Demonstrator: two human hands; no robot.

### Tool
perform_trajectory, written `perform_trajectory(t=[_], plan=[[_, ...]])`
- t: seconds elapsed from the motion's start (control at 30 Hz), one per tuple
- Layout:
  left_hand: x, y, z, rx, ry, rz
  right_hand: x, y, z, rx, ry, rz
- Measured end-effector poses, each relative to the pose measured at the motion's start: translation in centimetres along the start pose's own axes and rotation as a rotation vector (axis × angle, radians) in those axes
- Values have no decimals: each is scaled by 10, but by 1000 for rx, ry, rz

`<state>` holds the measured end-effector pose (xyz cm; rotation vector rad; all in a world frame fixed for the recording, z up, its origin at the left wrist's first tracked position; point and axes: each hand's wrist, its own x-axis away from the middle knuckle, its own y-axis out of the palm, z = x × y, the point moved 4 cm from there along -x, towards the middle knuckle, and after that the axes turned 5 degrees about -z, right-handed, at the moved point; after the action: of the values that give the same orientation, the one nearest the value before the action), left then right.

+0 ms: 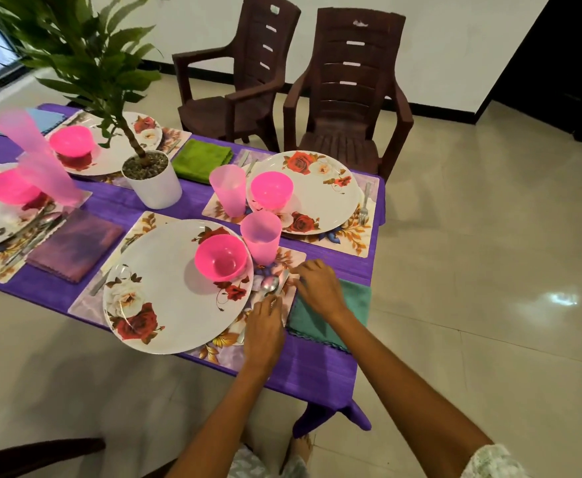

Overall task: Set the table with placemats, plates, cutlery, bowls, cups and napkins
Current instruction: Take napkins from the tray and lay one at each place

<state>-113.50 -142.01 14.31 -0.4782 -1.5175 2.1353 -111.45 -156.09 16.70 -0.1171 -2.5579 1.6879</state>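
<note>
Steel spoon [269, 285] lies on the placemat [284, 257] of the nearest setting, bowl end away from the person, handle running back toward the left hand [264, 326]. Long axis: roughly along the left forearm, tilted slightly to the right. Left fingers [269, 302] sit on or over the handle end; whether they pinch it or only press on it cannot be told, since the hand covers the contact.

Right hand [320, 288] is just right of the spoon, fingers curled downward with tips at the seam between placemat and teal napkin [355, 301]. Grip on the napkin edge not confirmed; fingers look narrow, not spread. Napkin extends from under this hand toward the worktop [320, 370] corner, beneath the right wrist.

Beyond both sets of fingers: pink cup [261, 238]. Left of the left fingers: floral plate [165, 288] carrying the pink bowl [221, 257], its rim close beside the spoon.

Judgement: step in hand is squaring cutlery and napkin at this place. Left hand is nearer the spoon and aligned with it, so any straightening of the spoon falls to the left; the right is placed for the napkin. Remaining three settings appear complete.
</note>
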Motion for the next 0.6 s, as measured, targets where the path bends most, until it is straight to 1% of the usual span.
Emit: perform_trajectory(t=[0.1, 0.23, 0.3, 0.43, 0.6], plan=[[4, 8, -6, -18, -26, -35, -4, 17, -19, 28, 15, -63], [5, 13, -1, -54, -35, -65, -4, 22, -16, 89, 45, -119], [6, 14, 1, -42, -22, -86, -2, 21, -11, 91, 66, -100], [7, 16, 1, -5, -25, -75, -2, 20, -6, 77, 91, -100], [6, 4, -7, 3, -67, -18, -9, 15, -17, 4, 73, -37]])
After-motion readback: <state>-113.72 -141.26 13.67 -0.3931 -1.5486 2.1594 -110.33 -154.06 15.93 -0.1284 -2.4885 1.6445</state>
